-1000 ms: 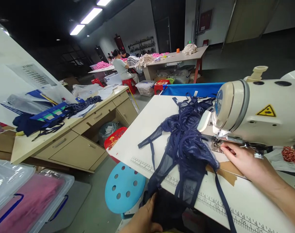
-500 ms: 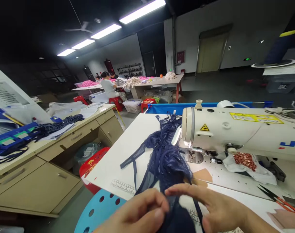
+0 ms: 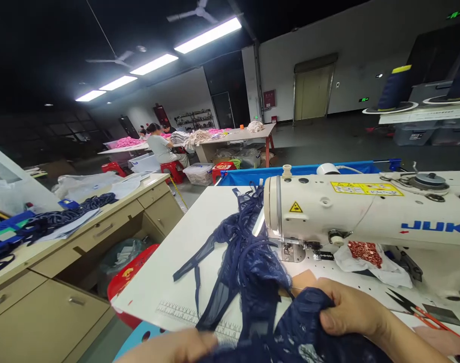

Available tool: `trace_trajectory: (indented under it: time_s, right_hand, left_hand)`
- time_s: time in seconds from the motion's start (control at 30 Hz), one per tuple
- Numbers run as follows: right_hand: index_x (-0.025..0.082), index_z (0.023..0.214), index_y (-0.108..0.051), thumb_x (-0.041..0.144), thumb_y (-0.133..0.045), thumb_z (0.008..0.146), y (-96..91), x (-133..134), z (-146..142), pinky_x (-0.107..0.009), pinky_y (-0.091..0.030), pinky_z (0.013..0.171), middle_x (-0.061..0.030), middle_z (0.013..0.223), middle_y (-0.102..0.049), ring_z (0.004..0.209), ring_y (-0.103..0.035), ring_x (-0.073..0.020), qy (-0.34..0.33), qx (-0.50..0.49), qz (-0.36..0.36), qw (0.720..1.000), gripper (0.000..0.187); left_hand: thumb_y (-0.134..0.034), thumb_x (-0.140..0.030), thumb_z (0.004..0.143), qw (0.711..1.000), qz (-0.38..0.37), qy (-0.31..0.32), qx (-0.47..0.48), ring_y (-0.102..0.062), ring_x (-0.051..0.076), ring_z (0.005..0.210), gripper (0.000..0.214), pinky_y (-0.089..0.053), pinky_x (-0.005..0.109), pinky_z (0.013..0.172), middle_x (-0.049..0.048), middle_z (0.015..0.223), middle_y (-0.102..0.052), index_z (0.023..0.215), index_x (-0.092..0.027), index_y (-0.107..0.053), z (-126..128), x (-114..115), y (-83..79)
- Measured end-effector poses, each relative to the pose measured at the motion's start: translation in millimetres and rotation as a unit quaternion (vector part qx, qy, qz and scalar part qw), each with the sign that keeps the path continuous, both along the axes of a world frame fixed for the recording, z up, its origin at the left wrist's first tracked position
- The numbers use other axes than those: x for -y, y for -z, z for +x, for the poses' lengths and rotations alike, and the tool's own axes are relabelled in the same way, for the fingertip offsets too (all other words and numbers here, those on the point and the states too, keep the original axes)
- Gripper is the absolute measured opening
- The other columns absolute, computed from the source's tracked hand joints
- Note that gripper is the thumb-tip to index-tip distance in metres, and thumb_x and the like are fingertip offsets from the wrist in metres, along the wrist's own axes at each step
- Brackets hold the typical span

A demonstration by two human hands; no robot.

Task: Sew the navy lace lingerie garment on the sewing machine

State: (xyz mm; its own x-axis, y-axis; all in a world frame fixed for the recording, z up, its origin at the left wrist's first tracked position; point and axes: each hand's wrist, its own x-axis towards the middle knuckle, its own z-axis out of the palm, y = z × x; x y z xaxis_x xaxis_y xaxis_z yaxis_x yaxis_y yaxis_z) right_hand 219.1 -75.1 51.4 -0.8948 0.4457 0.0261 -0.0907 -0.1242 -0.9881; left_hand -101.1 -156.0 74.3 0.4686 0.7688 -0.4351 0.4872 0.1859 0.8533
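At the near edge of the desk [image 3: 199, 237], the right hand [image 3: 346, 310] clenches bunched navy fabric [image 3: 252, 262] before the sewing machine [image 3: 346, 206]; the left hand [image 3: 173, 348] touches it, grip not discernible.

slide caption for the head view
At a white sewing machine, the right hand grips navy lace fabric, the left hand at its edge

We see a dark navy garment [image 3: 252, 262] of sheer mesh and lace, crumpled in a long, loose heap on the white tabletop [image 3: 184, 242]. It runs from the far edge to the near edge, just left of the sewing machine [image 3: 366, 212]. Two thin straps [image 3: 194, 264] trail flat to its left, and its near end is bunched up off the surface, gathered in the grip of our right hand [image 3: 350, 310].
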Motion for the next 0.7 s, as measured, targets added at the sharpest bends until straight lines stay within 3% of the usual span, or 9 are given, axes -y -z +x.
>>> trace_trajectory:
  time_s: [0.1, 0.17, 0.3, 0.37, 0.4, 0.47, 0.57, 0.6, 0.7]
  right_hand:
    - [0.011, 0.079, -0.064, 0.064, -0.061, 0.072, 4.4, -8, -5, -0.023, -0.041, 0.063, -0.0020, 0.074, -0.056, 0.068, -0.050, -0.0134, -0.027, 0.057, 0.047, 0.997, 0.053]
    - [0.014, 0.086, -0.066, 0.061, -0.061, 0.074, 8.3, -10, -8, -0.024, -0.044, 0.066, -0.0018, 0.078, -0.060, 0.073, -0.053, -0.0154, 0.010, 0.118, 0.076, 0.990, 0.049]
    - [0.022, 0.097, -0.063, 0.050, -0.062, 0.078, 17.1, -8, -16, -0.024, -0.047, 0.063, 0.0017, 0.081, -0.063, 0.069, -0.058, -0.0143, 0.111, 0.211, 0.098, 0.966, 0.034]
    - [0.024, 0.103, -0.058, 0.047, -0.059, 0.081, 22.6, -9, -18, -0.023, -0.047, 0.053, 0.0025, 0.082, -0.063, 0.057, -0.058, -0.0119, 0.122, 0.223, 0.060, 0.965, 0.032]
    - [0.024, 0.105, -0.056, 0.047, -0.056, 0.083, 25.8, -11, -18, -0.022, -0.046, 0.049, 0.0024, 0.082, -0.063, 0.051, -0.057, -0.0109, 0.123, 0.226, 0.040, 0.965, 0.032]
    - [0.023, 0.104, -0.055, 0.046, -0.053, 0.084, 33.0, -17, -17, -0.023, -0.046, 0.047, 0.0018, 0.082, -0.063, 0.049, -0.057, -0.0112, 0.137, 0.231, 0.027, 0.963, 0.030]
    - [0.021, 0.098, -0.058, 0.042, -0.054, 0.084, 44.2, -27, -14, -0.030, -0.051, 0.071, -0.0014, 0.090, -0.065, 0.078, -0.063, -0.0184, 0.182, 0.217, 0.082, 0.956, 0.025]
    - [0.020, 0.096, -0.058, 0.041, -0.054, 0.085, 47.4, -30, -13, -0.032, -0.049, 0.079, -0.0024, 0.094, -0.065, 0.088, -0.062, -0.0205, 0.193, 0.212, 0.095, 0.953, 0.025]
    - [0.018, 0.090, -0.059, 0.044, -0.051, 0.086, 51.7, -35, -11, -0.033, -0.048, 0.079, -0.0024, 0.091, -0.066, 0.089, -0.060, -0.0216, 0.203, 0.225, 0.096, 0.948, 0.027]
  left_hand:
    - [-0.052, -0.060, 0.078, 0.992, 0.072, -0.049, -0.087, -0.054, 0.017, 0.069, 0.043, -0.047, 0.025, 0.063, 0.0013, 0.075, -0.060, 0.084, -0.018, -0.061, -32, -12, -27.8]
    - [-0.047, -0.050, 0.085, 0.950, 0.193, -0.085, -0.231, -0.050, 0.015, 0.065, 0.034, -0.043, 0.023, 0.059, 0.0000, 0.069, -0.054, 0.074, -0.019, -0.055, -44, -26, -49.7]
    - [-0.047, -0.025, 0.084, 0.727, 0.516, -0.029, -0.451, -0.051, 0.023, 0.084, 0.010, -0.042, 0.036, 0.078, 0.0047, 0.087, -0.055, 0.087, -0.022, -0.056, -34, -69, -77.9]
    - [-0.044, -0.012, 0.081, 0.629, 0.584, 0.004, -0.513, -0.050, 0.028, 0.090, 0.017, -0.040, 0.044, 0.084, 0.0076, 0.088, -0.054, 0.089, -0.020, -0.057, -16, -100, -75.1]
    - [-0.043, -0.009, 0.080, 0.606, 0.605, 0.020, -0.516, -0.050, 0.028, 0.093, 0.021, -0.039, 0.046, 0.089, 0.0085, 0.091, -0.055, 0.091, -0.020, -0.057, -6, -118, -68.7]
    - [-0.043, -0.004, 0.080, 0.606, 0.622, 0.038, -0.494, -0.051, 0.026, 0.101, 0.028, -0.031, 0.047, 0.100, 0.0093, 0.100, -0.057, 0.098, -0.019, -0.057, 14, -151, -47.2]
    - [-0.047, -0.006, 0.082, 0.688, 0.584, -0.048, -0.428, -0.032, 0.029, 0.130, 0.041, -0.018, 0.049, 0.110, 0.0153, 0.138, -0.040, 0.122, -0.015, -0.049, 45, -179, -3.5]
    - [-0.049, -0.010, 0.083, 0.729, 0.548, -0.074, -0.403, -0.028, 0.031, 0.133, 0.047, -0.017, 0.051, 0.110, 0.0182, 0.142, -0.034, 0.130, -0.012, -0.042, 55, -179, 10.7]
    - [-0.046, -0.020, 0.089, 0.761, 0.524, -0.071, -0.377, -0.035, 0.030, 0.129, 0.045, -0.023, 0.054, 0.108, 0.0189, 0.139, -0.039, 0.132, -0.011, -0.039, 84, -153, 43.9]
